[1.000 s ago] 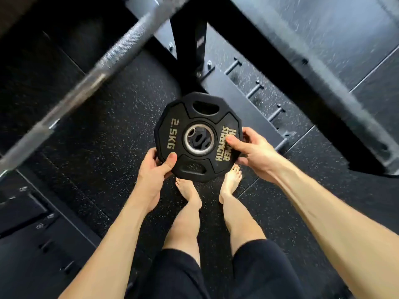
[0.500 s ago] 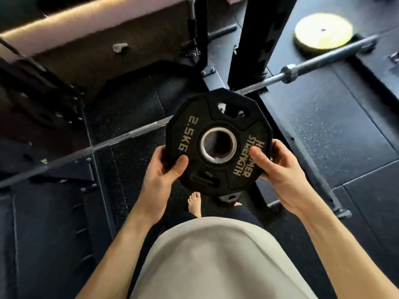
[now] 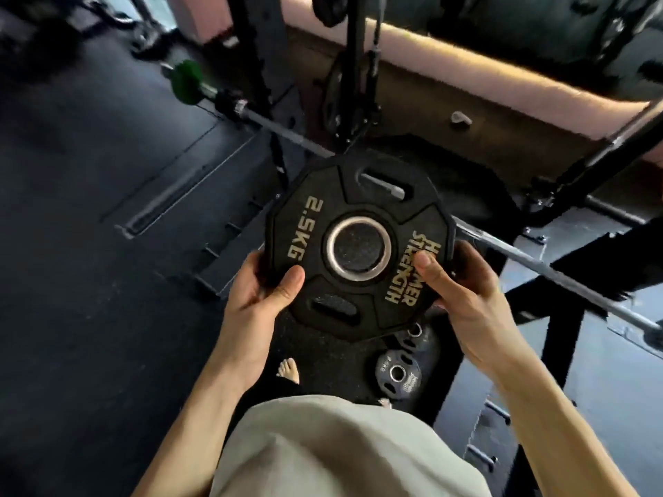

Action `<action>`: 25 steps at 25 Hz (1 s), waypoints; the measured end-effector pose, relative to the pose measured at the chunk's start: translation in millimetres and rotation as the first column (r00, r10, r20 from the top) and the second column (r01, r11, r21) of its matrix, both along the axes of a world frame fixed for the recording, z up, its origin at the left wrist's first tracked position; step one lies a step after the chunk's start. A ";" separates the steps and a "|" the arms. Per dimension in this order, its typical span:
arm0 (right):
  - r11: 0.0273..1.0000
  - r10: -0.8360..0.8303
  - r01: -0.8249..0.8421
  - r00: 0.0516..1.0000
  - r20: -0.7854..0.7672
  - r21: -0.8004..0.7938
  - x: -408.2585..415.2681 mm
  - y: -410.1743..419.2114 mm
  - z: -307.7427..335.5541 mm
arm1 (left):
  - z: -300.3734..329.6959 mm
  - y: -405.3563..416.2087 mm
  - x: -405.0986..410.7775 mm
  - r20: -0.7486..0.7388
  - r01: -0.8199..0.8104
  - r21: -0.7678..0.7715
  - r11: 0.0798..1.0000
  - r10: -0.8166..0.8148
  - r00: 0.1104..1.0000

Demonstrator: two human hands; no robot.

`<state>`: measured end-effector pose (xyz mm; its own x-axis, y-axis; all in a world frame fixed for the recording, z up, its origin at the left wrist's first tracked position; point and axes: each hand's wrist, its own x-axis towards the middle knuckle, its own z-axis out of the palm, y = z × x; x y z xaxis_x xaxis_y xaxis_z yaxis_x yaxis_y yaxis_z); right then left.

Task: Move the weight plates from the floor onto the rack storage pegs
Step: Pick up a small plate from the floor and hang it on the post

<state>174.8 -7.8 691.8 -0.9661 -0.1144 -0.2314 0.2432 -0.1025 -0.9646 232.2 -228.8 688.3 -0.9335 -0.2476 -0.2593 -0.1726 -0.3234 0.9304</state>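
My left hand and right hand grip the 2.5 kg plate (fingers curled behind its rim, thumbs on its face) above the floor.

The plate you hold reads "2.5KG" on its left and "HAMMER STRENGTH" on its right; the floor plate's print is too small.

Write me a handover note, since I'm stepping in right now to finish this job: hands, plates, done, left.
Left hand and right hand: both grip the black twelve-sided 2.5 kg rubber weight plate by its lower edges, held up in front of the person.
On the floor: a small black round plate lies flat by the feet, another partly hidden behind it.
Done: one plate lifted.
Left: slide it onto a rack peg, then fetch the floor plates.
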 end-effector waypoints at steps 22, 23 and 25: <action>0.688 0.719 -0.724 0.688 -0.095 -0.043 94.1 -594.4 3.9 | 10.1 -492.1 237.7 -0.078 -0.722 -0.166 0.672 0.721 0.689; 0.690 0.716 -0.722 0.691 -0.101 -0.054 85.1 -614.8 1.3 | 9.0 -510.6 228.9 -0.076 -0.728 -0.156 0.668 0.727 0.683; 0.690 0.712 -0.720 0.693 -0.111 -0.073 64.0 -658.9 -2.8 | 9.3 -553.1 207.8 -0.092 -0.732 -0.156 0.663 0.729 0.679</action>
<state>238.8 -666.7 689.0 -0.5930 -0.7971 -0.1140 0.2188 -0.0233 -0.9755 440.0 -781.9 697.6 -0.4386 -0.8892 -0.1302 0.0708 -0.1786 0.9814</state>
